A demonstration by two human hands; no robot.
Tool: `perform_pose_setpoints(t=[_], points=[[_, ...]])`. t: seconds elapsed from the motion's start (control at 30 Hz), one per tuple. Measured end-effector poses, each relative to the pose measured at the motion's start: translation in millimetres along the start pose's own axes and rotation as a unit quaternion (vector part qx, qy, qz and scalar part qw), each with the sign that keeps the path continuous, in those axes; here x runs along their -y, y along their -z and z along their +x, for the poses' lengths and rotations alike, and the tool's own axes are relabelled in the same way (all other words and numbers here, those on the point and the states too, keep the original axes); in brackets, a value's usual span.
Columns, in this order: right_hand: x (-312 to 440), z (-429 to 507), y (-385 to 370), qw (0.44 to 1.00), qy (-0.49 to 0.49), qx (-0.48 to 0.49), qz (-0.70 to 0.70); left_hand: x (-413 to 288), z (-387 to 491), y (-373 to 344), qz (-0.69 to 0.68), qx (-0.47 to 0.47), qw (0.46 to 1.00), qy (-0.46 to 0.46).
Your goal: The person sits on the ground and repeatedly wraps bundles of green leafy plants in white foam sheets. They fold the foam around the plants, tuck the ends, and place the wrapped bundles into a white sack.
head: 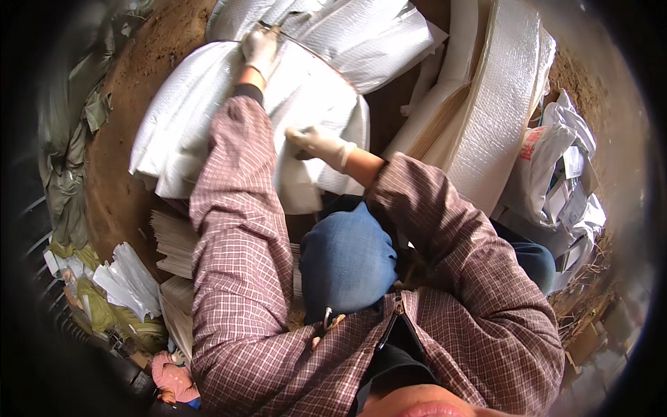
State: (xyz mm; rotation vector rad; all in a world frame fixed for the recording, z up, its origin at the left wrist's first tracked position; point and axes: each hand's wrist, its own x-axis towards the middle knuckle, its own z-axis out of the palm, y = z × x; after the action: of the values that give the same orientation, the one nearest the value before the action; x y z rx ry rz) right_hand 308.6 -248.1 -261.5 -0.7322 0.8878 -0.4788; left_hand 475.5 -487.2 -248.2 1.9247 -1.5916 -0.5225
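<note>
My left hand (259, 49), in a pale knit glove, is closed at the upper edge of a bundle of white bubble-wrap sheets (182, 109), next to a dark strap (312, 52) that runs across the bundle. Whether its fingers grip the strap or the sheets cannot be made out. Nearer to me, my right hand (318, 143), gloved too, grips a fold or edge of the same white sheeting, its thumb side pointing left. Beyond the strap, more silvery bubble wrap (375, 41) fans out. The bundle lies before my knee.
Long stacks of bubble-wrap sheets (495, 104) stand at the right, beside a white woven sack (542, 172) with packages. At the left are stacked flat sheets (172, 245), white plastic (130, 281) and a green tarp (68, 156) on bare earth. A person in pink (174, 378) is at the lower left.
</note>
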Motion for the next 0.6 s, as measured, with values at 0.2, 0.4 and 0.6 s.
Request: perform_pose_setpoints(t=[0.2, 0.4, 0.6], points=[[9, 11, -29, 0.987, -0.062, 0.127, 0.080, 28, -4, 76, -0.244, 0.084, 0.964, 0.072], [36, -44, 62, 0.932, -0.004, 0.035, -0.360, -6, -93, 40, -0.346, 0.011, 0.938, -0.013], [-15, -30, 131, 0.951, 0.033, -0.276, -0.137, -7, -93, 33, -0.354, 0.011, 0.935, 0.013]])
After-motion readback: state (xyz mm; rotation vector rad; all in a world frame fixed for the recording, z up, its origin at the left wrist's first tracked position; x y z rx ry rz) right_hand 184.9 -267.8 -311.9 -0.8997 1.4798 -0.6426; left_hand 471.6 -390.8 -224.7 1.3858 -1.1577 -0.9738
